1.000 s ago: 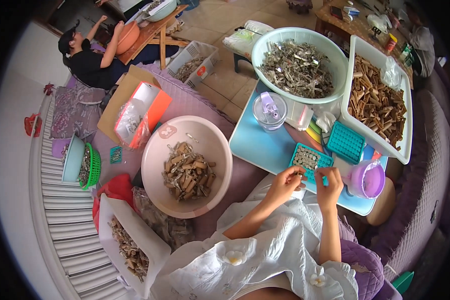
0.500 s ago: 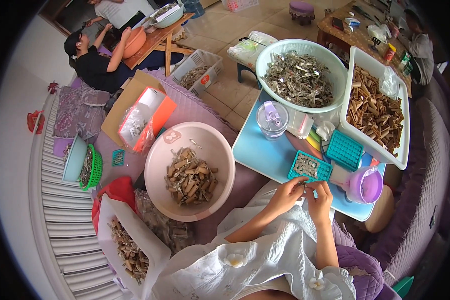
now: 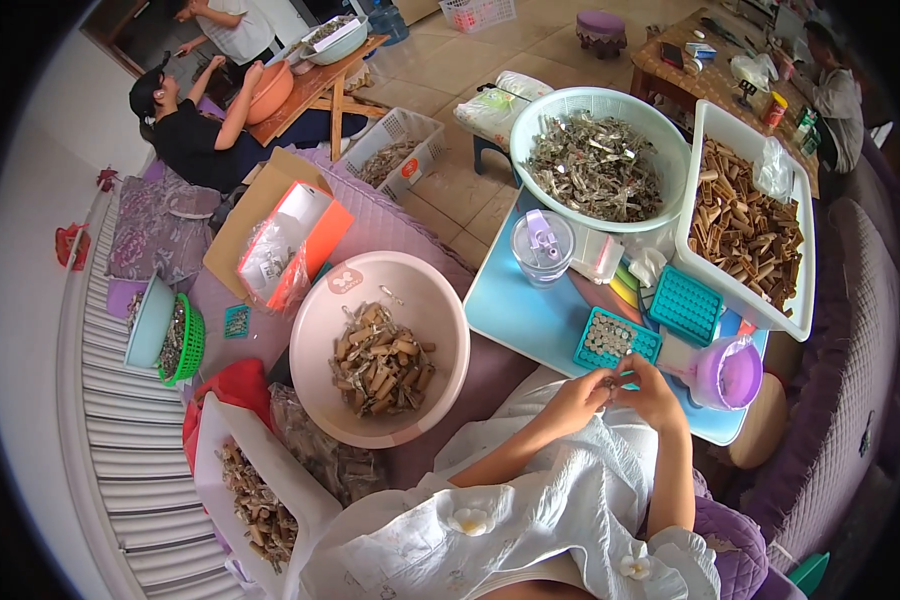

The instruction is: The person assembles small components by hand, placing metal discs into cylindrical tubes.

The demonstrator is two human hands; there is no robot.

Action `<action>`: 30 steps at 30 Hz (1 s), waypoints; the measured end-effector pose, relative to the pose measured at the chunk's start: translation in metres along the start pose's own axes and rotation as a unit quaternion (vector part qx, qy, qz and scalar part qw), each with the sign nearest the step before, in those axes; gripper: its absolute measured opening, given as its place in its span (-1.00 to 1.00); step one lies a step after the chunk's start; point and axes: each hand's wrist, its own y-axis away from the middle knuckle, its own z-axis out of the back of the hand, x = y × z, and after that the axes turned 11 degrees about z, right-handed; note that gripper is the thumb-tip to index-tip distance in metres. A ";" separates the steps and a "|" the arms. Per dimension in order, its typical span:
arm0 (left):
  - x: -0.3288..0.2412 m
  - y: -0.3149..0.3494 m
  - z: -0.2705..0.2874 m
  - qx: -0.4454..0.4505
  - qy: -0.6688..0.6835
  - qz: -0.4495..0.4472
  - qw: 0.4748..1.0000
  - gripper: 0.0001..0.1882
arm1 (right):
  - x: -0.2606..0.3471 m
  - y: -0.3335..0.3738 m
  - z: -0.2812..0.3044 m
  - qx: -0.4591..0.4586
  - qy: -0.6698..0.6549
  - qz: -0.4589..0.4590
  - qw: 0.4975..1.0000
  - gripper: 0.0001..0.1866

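My left hand (image 3: 578,402) and my right hand (image 3: 651,394) meet over my lap, at the near edge of the blue table (image 3: 500,297). Fingers of both are pinched together around something small and dark, mostly covered by the fingertips. Just beyond them lies a teal tray (image 3: 648,347) of small cells, partly filled with round silvery pieces (image 3: 610,335). A second teal tray (image 3: 686,303) sits behind it to the right. A purple cup (image 3: 727,372) stands right of my right hand. To my left, a pink basin (image 3: 310,340) holds brown tubular pieces (image 3: 380,360) in clear wrappers.
A pale green basin (image 3: 526,150) of small wrapped pieces and a white bin (image 3: 699,150) of brown half-tubes stand at the back. A lidded tumbler (image 3: 542,245) is nearby. Another white container (image 3: 305,490) leans at lower left. Co-workers sit and stand farther off.
Both hands have drawn slightly nearer to me, and my right fingers have bent over the left fingertips. The standing person at the back has shifted.
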 end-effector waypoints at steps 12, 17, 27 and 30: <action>0.016 -0.009 -0.005 0.054 0.097 0.040 0.993 -0.77 | -0.015 -0.006 0.005 0.072 -0.340 -0.126 0.929 -0.61; 0.007 -0.013 -0.001 0.074 0.153 0.052 0.984 -0.75 | -0.021 -0.006 0.006 0.050 -0.358 -0.112 0.926 -0.63; 0.004 -0.013 0.007 0.130 0.252 0.145 0.948 -0.72 | -0.015 0.007 0.002 0.037 -0.262 -0.029 0.964 -0.46; -0.010 -0.004 0.008 0.119 0.329 0.138 0.926 -0.73 | -0.003 0.008 0.011 0.096 -0.259 0.025 0.961 -0.25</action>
